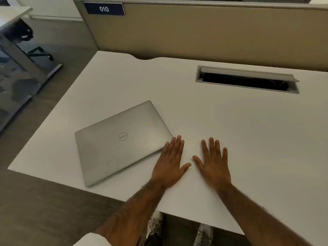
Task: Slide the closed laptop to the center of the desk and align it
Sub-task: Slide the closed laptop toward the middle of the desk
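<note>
Closed laptop (pixel 120 142) lies skewed at the table's (pixel 248 139) left. Our left hand (pixel 169 164) and right hand (pixel 213 164) rest flat, grasping nothing; sliding not yet begun. Next: push rightward, then square it.

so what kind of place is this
Most likely an open-plan office workstation: a white desk with a built-in cable port, a divider panel bearing a "010" number plate, and a closed laptop.

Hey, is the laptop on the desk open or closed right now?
Closed. The laptop lies flat on the desk, its silver lid with the round logo facing up; no screen or keyboard shows.
</note>
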A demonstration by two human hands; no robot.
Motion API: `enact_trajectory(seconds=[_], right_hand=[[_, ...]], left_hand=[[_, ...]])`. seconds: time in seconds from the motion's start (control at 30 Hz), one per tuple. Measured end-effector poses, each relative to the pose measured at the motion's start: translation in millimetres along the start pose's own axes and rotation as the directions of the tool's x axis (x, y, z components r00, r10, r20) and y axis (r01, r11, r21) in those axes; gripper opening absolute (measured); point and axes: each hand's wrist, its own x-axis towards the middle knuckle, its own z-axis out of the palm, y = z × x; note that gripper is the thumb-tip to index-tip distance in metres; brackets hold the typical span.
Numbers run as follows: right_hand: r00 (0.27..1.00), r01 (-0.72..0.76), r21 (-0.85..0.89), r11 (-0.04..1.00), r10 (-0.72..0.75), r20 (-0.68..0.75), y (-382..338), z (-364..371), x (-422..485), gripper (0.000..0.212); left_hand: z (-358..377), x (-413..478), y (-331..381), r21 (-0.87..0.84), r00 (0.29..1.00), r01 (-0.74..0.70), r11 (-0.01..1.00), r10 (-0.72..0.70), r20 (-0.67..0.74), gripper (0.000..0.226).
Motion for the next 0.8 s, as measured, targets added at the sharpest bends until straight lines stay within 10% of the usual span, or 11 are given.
enact_trajectory(seconds=[0.8], right_hand=[[0.987,0.154,0.11,0.982,-0.158,0.032,-153.6,-13.9,67.4,0.083]], left_hand=[[-53.0,-74.9,-221.7,-0.082,0.796,0.601,0.795,-0.604,-0.026,0.082]])
